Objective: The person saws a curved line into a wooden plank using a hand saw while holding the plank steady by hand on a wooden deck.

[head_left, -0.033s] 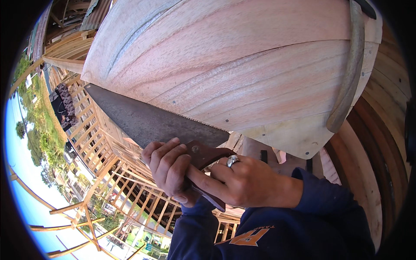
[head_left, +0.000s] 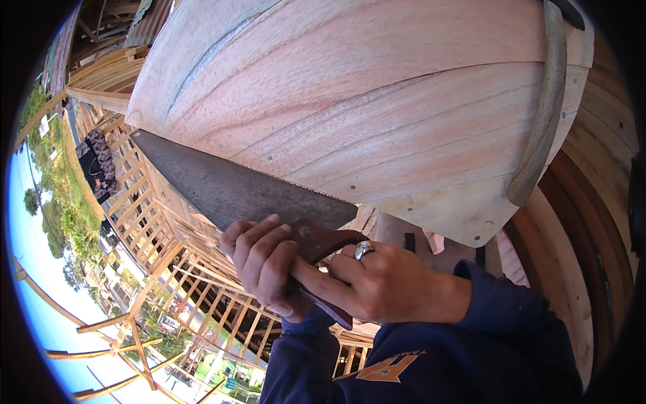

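Observation:
A handsaw (head_left: 229, 182) with a dark, stained blade lies slantwise along the lower left edge of a large pale wooden panel (head_left: 350, 87). Its teeth face up toward that edge, and its tip points to the far left. My right hand (head_left: 397, 279), wearing a silver ring, is wrapped round the brown saw handle (head_left: 316, 241). My left hand (head_left: 262, 262) closes over the same handle from the left, its fingers curled beside the heel of the blade. Part of the grip is hidden by both hands.
A curved wooden strip (head_left: 540, 114) is attached at the panel's right side. Curved planks (head_left: 579, 222) rise at the right. Wooden ribs and slats (head_left: 195, 289) spread out below on the left. Dark patterned cloth (head_left: 97, 165) hangs at the far left.
The saw handle and my right hand have shifted very slightly to the right. Both hands keep their hold.

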Motion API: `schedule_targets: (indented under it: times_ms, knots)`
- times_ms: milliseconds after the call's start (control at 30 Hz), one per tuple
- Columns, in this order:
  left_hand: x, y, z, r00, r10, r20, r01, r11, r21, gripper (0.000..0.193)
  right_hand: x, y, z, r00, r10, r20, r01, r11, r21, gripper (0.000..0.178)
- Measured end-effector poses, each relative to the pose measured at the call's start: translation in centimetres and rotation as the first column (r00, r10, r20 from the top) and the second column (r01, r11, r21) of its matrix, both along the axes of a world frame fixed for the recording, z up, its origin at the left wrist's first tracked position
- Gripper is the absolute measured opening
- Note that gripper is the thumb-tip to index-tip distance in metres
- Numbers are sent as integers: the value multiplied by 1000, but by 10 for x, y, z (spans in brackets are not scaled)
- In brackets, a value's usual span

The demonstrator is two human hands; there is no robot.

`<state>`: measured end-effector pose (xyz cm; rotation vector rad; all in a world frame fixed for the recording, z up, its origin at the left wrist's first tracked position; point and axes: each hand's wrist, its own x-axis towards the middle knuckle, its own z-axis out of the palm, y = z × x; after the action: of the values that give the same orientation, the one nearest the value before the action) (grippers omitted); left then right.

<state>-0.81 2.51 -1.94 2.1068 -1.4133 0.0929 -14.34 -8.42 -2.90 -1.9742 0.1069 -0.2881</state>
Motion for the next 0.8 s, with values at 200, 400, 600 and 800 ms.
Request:
schedule_targets:
  times_ms: [200,400,600,800]
  knots:
    - [-35,-3,1,997,-63,-41,65,997,47,44,-40,-15,2,998,38,-55,-38,999,6,39]
    - [-44,-3,-2,993,-115,-2,115,992,52,41,-55,-16,1,997,41,-61,-40,999,24,39]
    - [-50,-1,-10,992,-102,73,106,993,-53,38,-57,-17,-4,997,76,23,-76,997,-18,31]
    - [12,1,-4,998,52,-30,-53,997,-50,55,16,-6,1,998,59,28,-59,998,3,42]
